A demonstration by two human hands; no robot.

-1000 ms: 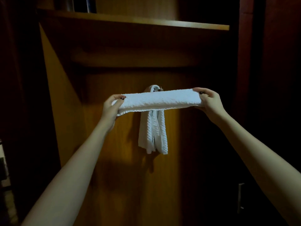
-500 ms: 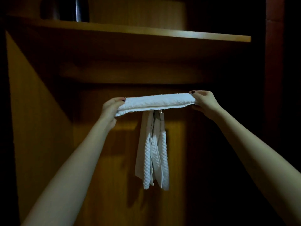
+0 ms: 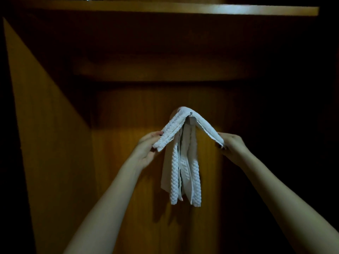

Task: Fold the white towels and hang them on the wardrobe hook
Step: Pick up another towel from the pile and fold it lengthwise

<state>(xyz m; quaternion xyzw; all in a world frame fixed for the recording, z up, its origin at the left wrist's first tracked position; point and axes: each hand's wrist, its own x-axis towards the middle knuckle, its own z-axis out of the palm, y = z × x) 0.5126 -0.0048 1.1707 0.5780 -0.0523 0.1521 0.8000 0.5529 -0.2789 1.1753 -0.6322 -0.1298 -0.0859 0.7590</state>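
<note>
Inside a dim wooden wardrobe [image 3: 55, 125], a folded towel [image 3: 187, 123] is draped over the hook [image 3: 191, 114], above another towel [image 3: 183, 173] hung there. Its ends are pinched by the left hand [image 3: 146, 149] and right hand [image 3: 232, 147]. If released unevenly, it may be dragged off.

A wooden shelf [image 3: 165, 8] spans the top above a wooden back panel [image 3: 146, 208].

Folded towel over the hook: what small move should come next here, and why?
Probably lower both ends and let go. The folded towel already bends over the hook, on top of the hanging towel, while the left hand and right hand hold its ends splayed outward rather than hanging straight.
</note>
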